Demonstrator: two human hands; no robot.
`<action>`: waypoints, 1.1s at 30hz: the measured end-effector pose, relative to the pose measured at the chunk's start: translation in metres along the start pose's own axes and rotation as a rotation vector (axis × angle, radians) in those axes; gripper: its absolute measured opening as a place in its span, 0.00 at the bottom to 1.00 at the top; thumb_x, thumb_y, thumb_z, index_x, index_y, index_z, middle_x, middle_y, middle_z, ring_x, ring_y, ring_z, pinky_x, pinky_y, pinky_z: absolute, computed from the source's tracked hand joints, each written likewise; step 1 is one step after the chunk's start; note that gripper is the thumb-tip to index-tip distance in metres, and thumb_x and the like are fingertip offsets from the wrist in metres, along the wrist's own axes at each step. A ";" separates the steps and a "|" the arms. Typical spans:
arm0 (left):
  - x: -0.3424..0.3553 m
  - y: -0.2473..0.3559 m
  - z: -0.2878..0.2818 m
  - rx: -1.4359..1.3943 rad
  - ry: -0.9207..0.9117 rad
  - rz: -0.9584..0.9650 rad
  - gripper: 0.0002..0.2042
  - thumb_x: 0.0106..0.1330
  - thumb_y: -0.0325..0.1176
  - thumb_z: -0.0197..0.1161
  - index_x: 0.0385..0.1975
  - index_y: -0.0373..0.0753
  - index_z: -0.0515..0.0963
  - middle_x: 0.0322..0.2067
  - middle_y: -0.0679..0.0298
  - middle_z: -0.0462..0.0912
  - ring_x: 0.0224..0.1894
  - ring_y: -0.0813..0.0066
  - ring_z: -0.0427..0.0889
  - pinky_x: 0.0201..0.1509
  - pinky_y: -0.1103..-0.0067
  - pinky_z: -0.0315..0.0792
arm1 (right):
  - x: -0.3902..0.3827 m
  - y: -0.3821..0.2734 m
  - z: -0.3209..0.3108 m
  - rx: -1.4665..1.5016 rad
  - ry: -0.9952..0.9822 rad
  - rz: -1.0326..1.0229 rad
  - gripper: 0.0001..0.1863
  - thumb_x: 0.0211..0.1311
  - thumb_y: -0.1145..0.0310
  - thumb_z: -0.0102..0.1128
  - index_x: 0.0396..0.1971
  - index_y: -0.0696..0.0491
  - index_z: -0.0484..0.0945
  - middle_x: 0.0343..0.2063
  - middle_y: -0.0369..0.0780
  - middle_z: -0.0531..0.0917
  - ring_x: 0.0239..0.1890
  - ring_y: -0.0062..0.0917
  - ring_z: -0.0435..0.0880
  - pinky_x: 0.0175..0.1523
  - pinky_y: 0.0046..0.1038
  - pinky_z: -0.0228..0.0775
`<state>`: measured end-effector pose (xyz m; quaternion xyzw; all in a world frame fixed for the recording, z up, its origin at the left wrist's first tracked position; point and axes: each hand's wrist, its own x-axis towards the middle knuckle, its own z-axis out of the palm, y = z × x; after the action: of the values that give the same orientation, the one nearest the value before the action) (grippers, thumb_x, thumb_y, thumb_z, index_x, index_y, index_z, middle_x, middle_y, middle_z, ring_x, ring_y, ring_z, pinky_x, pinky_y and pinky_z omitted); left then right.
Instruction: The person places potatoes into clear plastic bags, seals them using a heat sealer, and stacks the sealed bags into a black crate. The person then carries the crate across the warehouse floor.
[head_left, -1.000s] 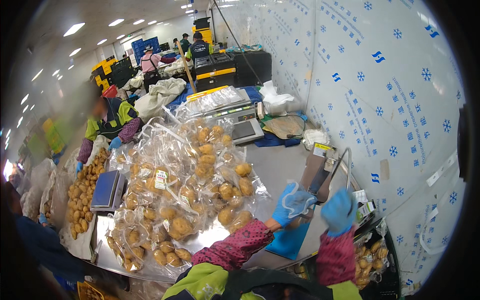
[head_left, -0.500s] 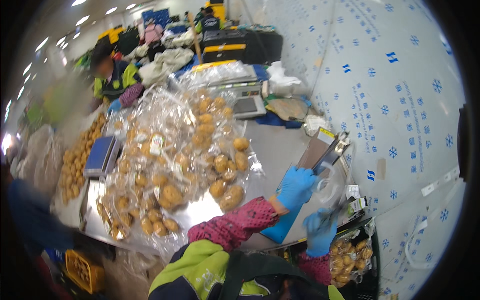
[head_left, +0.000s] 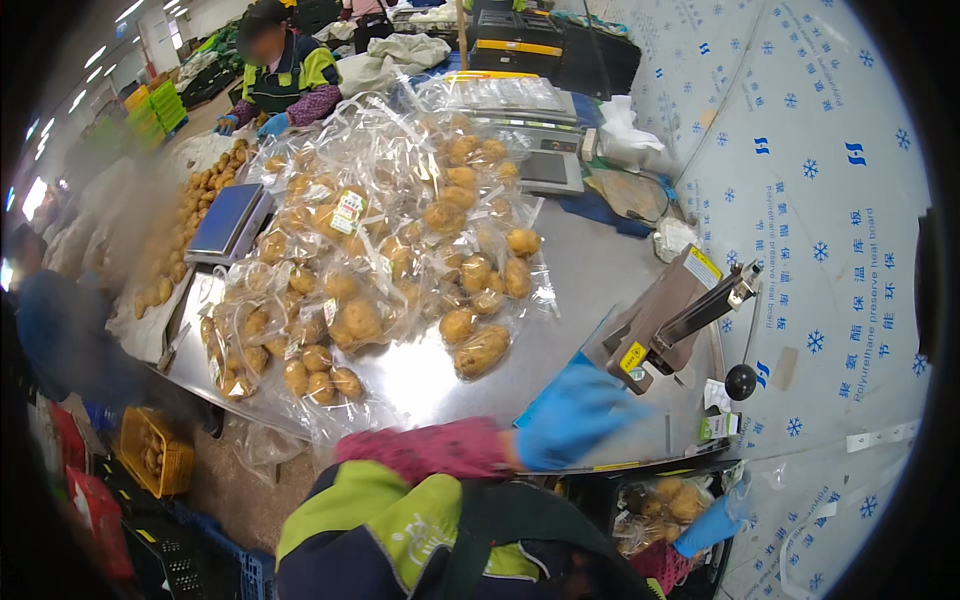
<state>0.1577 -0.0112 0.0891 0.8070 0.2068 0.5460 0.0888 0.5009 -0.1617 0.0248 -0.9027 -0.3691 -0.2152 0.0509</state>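
My left hand [head_left: 575, 420], in a blue glove, is above the near edge of the metal table, over a blue flat piece [head_left: 545, 398]. Motion smears its fingers, and I see nothing certain in them. Close by stands a brown bag sealer [head_left: 655, 325] with a black ball-ended lever [head_left: 741, 382]. My right hand [head_left: 712, 518], also gloved in blue, is lower right, over a dark crate [head_left: 725, 572]. Beside it in the crate are clear bags of potatoes [head_left: 668, 505]. Clear film shows around its fingertips; whether they grip it cannot be made out.
Bagged potatoes [head_left: 355, 322] cover much of the metal table [head_left: 420, 388]. A blue-topped scale [head_left: 228, 222] stands left, before loose potatoes [head_left: 215, 185]. A co-worker [head_left: 285, 75] is beyond them. Another scale [head_left: 550, 170] stands at the back; a panel wall [head_left: 800, 250] bounds the right.
The view has shifted. My left hand has come away from the bag sealer toward the near table edge. My right hand has moved down and right from beside the sealer to the crate.
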 end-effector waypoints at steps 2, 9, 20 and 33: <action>-0.029 -0.018 -0.056 0.278 0.313 -0.177 0.20 0.48 0.28 0.68 0.44 0.40 0.78 0.40 0.57 0.78 0.43 0.58 0.76 0.44 0.66 0.71 | -0.003 0.009 -0.005 0.742 -0.013 0.200 0.24 0.64 0.73 0.51 0.59 0.64 0.65 0.56 0.49 0.72 0.56 0.35 0.73 0.60 0.35 0.64; -0.133 -0.106 -0.172 0.926 0.475 -0.759 0.52 0.44 0.45 0.74 0.69 0.38 0.50 0.65 0.48 0.57 0.69 0.49 0.49 0.70 0.59 0.39 | -0.040 -0.107 -0.008 1.092 -0.096 0.061 0.21 0.60 0.77 0.53 0.54 0.60 0.70 0.53 0.44 0.75 0.51 0.29 0.74 0.55 0.32 0.66; -0.117 -0.095 -0.233 -0.408 0.574 -1.046 0.08 0.68 0.33 0.56 0.31 0.36 0.78 0.23 0.74 0.73 0.24 0.88 0.69 0.26 0.87 0.62 | -0.127 -0.331 -0.096 1.402 -0.880 -0.852 0.26 0.52 0.74 0.65 0.53 0.51 0.74 0.49 0.40 0.74 0.49 0.30 0.75 0.54 0.29 0.68; -0.169 -0.055 -0.068 -0.372 -0.123 -0.942 0.15 0.55 0.31 0.65 0.42 0.39 0.77 0.45 0.53 0.77 0.48 0.62 0.75 0.52 0.72 0.68 | -0.136 -0.323 -0.094 1.329 -0.829 -0.853 0.08 0.49 0.75 0.66 0.30 0.56 0.80 0.27 0.40 0.82 0.26 0.25 0.80 0.31 0.25 0.70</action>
<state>0.0284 -0.0408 -0.0477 0.6272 0.4419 0.4257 0.4797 0.1589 -0.0394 0.0301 -0.4780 -0.7110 0.3864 0.3416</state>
